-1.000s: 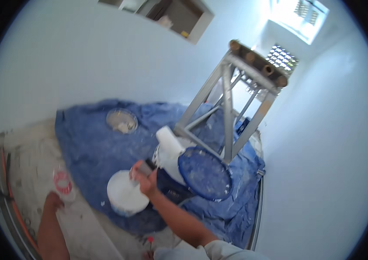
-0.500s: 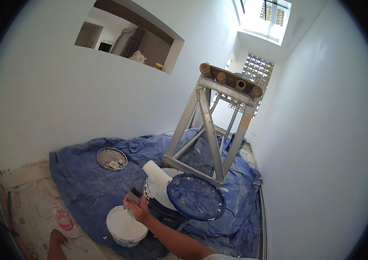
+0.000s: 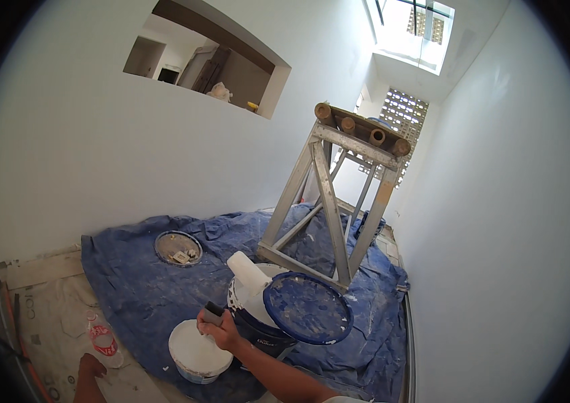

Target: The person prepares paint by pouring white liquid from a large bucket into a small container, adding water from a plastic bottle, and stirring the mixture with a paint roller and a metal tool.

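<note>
My right hand (image 3: 221, 330) grips a grey tool with a dark end (image 3: 212, 311) above an open white pail (image 3: 199, 354) of white paint. Just behind it stands a larger dark-blue bucket (image 3: 251, 329), a white roller (image 3: 247, 270) across its rim and a paint-smeared blue lid (image 3: 308, 305) tilted on it. At the lower left my left hand (image 3: 90, 368) hangs beside a clear plastic bottle with a red label (image 3: 102, 339), fingers loosely apart and holding nothing.
A crumpled blue tarp (image 3: 120, 269) covers much of the floor, a round lid (image 3: 177, 247) lying on it. A metal trestle (image 3: 322, 174) topped with tubes stands behind the buckets. White walls (image 3: 493, 255) flank both sides. Long rails (image 3: 4, 309) lie at far left.
The view has tipped upward, so hands, buckets and trestle sit lower in the picture. My right hand stays on the tool over the pail.
</note>
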The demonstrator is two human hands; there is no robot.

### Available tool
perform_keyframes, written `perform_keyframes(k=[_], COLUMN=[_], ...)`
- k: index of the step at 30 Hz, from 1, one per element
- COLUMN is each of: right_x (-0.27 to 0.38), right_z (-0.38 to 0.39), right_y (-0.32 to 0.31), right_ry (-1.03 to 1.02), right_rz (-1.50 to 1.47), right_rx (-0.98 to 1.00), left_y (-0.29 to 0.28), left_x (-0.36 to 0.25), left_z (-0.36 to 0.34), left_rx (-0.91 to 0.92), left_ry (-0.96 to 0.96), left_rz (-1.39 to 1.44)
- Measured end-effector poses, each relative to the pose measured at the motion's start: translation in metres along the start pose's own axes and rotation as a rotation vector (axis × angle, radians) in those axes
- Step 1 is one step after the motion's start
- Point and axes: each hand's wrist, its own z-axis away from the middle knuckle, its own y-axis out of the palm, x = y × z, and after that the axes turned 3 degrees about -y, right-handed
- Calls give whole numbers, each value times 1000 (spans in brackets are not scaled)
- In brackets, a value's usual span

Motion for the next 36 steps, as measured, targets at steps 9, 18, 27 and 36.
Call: perform_keyframes(k=[9,18,27,36], right_x=[11,-7,8,-5], right_z=[-7,-6,-11,-6], right_y=[-19,1,-27,2], right_ry=[39,-128,95,-66], right_rz=[-539,-22,-545,-63], right_rx=[-7,-85,-84,-44], left_y=[-13,-20,-24,-27], left_x=[-16,-19,-26,-24], left_z=[40,57,72,82], left_rx=[-304,-257,-286,-204], left_ry=[-179,-150,-119,-79], left_rz=[56,-31,60,-14])
